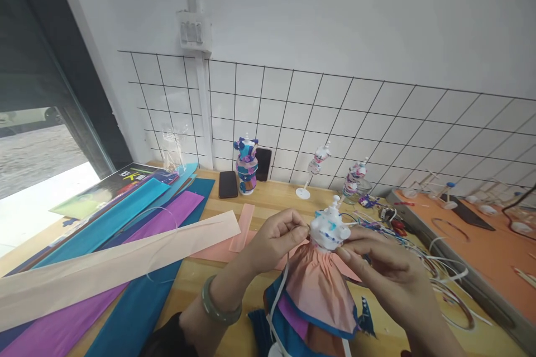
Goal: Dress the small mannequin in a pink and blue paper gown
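Note:
A small white mannequin bust (329, 227) stands in front of me, wearing a pink paper skirt (319, 287) with blue and purple layers underneath. My left hand (274, 242) pinches at the bust's waist from the left, fingers closed on the paper or a thin strip there. From the right, my right hand (383, 268) has its fingers pressed against the waist of the mannequin dress. A green bangle (218, 307) circles my left wrist.
Long crepe paper sheets in cream (104, 270), purple (67, 323) and teal (104, 223) cover the wooden table's left. Dressed mini mannequins (246, 166) (317, 163) (352, 178) and two phones (228, 184) stand by the tiled wall. Loose wires (435, 270) and an orange mat (489, 251) lie right.

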A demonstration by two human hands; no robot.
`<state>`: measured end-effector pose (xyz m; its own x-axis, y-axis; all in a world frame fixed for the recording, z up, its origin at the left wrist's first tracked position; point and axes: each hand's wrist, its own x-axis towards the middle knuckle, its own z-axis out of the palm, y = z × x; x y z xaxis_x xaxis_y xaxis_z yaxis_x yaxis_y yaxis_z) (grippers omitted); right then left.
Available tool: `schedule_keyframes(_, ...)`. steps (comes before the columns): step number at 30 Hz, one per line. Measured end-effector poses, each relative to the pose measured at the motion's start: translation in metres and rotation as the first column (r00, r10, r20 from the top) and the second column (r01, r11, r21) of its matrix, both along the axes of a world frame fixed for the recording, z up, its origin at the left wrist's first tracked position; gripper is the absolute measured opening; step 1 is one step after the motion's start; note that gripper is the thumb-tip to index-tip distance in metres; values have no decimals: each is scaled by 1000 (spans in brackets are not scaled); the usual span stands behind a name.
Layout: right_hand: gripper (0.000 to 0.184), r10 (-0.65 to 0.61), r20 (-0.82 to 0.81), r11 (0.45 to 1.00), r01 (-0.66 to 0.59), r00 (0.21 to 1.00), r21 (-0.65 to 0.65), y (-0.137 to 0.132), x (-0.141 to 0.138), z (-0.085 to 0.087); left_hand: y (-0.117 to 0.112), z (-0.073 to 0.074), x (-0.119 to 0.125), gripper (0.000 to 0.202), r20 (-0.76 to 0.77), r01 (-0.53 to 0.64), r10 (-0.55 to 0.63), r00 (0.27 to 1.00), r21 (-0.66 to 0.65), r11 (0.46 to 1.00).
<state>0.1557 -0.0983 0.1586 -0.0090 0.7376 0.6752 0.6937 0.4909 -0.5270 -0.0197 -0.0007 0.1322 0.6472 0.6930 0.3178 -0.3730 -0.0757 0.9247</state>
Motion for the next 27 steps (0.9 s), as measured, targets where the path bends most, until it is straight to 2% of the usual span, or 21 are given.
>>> schedule_keyframes(9,15,40,24,998,-41,999,46,-6,-9,8,-1,0,2,37,44,72,-71,996,-18,997)
schedule_keyframes(13,15,54,89,995,-61,995,79,-8,-16,12,-2,0,4,40,30,46,-43,999,-85,995)
schedule_keyframes(18,16,19,165,992,-40,986,122,-11,-19,6,-1,0,4,41,14,52,-51,999,-187,981)
schedule_keyframes(24,15,-6,201,992,-19,980,125,-14,-19,2,-7,4,3,30,-83,-16,7,997,-109,994)
schedule_keyframes(27,14,-21,225,988,-14,974,152,-14,-19,2,-9,3,3,26,-112,1,-9,994,-71,997)
